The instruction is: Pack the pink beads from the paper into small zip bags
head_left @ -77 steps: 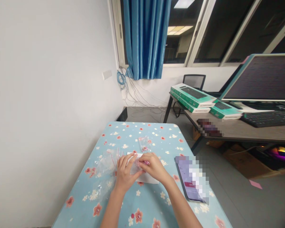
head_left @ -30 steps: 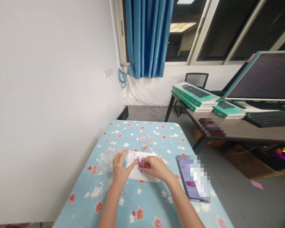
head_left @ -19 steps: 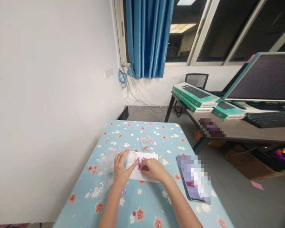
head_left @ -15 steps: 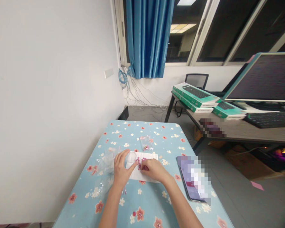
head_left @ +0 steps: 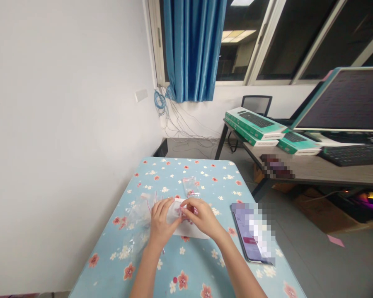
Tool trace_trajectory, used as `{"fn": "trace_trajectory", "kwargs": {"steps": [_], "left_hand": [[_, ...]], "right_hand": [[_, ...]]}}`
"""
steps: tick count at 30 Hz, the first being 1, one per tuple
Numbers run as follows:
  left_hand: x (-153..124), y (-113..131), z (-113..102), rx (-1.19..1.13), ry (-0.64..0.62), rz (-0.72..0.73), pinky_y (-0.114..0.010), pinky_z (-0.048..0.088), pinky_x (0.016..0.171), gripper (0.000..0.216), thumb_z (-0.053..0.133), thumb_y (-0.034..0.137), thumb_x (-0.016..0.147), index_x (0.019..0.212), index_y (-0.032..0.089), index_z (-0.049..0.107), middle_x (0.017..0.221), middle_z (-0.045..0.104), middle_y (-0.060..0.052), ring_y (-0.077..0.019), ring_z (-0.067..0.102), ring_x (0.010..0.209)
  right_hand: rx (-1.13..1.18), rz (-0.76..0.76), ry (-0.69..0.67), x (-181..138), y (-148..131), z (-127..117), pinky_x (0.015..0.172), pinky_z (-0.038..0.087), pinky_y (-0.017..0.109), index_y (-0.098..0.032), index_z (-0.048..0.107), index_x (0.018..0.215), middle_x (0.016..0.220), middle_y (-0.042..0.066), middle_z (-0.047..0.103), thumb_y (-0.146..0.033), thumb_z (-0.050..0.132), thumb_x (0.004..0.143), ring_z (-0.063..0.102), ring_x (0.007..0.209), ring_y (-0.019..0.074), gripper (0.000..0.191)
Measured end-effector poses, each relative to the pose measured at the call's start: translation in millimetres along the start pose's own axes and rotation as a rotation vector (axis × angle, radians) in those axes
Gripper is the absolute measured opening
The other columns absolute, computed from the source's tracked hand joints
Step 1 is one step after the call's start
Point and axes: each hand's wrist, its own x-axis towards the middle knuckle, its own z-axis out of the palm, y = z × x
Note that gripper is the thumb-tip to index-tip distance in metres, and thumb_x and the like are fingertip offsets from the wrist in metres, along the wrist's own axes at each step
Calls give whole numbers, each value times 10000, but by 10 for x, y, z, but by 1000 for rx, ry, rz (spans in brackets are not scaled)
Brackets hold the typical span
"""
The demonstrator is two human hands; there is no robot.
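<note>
I see my left hand (head_left: pixel 161 219) and right hand (head_left: pixel 200 215) meeting over a white sheet (head_left: pixel 191 230) on the floral desk (head_left: pixel 189 273), both pinching a small clear bag (head_left: pixel 175 212) with pink beads (head_left: pixel 186 213) at its mouth. More clear bags (head_left: pixel 137 219) lie left; a phone (head_left: pixel 251 234) lies right.

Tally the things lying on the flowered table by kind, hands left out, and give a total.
Small clear bag with pink beads: 1
Heap of clear plastic bags: 1
White paper sheet: 1
Phone: 1
Small bag held between both hands: 1
Total: 5
</note>
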Motion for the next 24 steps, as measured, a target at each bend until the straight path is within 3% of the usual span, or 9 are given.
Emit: {"fn": "trace_trajectory", "kwargs": {"steps": [8, 13, 19, 24], "left_hand": [[8, 4, -7, -13, 26, -15, -397, 455, 915, 468, 694, 336, 733, 1162, 216, 551, 1081, 659, -73, -238, 584, 1022], [39, -16, -49, -57, 90, -162, -410, 475, 879, 451, 695, 389, 734, 1126, 208, 564, 1039, 654, -80, -239, 589, 992], [48, -36, -76, -115, 121, -292, -419, 480, 879, 442, 678, 403, 744, 1116, 194, 564, 1048, 638, -90, -241, 582, 1002], [42, -42, -56, -122, 113, -308, -419, 481, 877, 439, 681, 403, 741, 1110, 193, 566, 1039, 637, -90, -240, 584, 996]], "right_hand": [[29, 12, 13, -1, 23, 53, 723, 405, 269, -217, 630, 997, 755, -7, 630, -302, 522, 901, 562, 681, 133, 168], [45, 81, 108, -1, 160, -18, 660, 413, 251, -206, 612, 1020, 773, 3, 620, -309, 480, 910, 556, 656, 129, 201], [-197, 88, -135, 1, 322, 68, 696, 366, 267, -198, 657, 861, 758, 5, 633, -220, 565, 840, 562, 722, 149, 97], [-372, 126, -94, -24, 369, 227, 780, 339, 327, -232, 679, 921, 910, 42, 636, -258, 551, 867, 523, 900, 211, 141]]}}
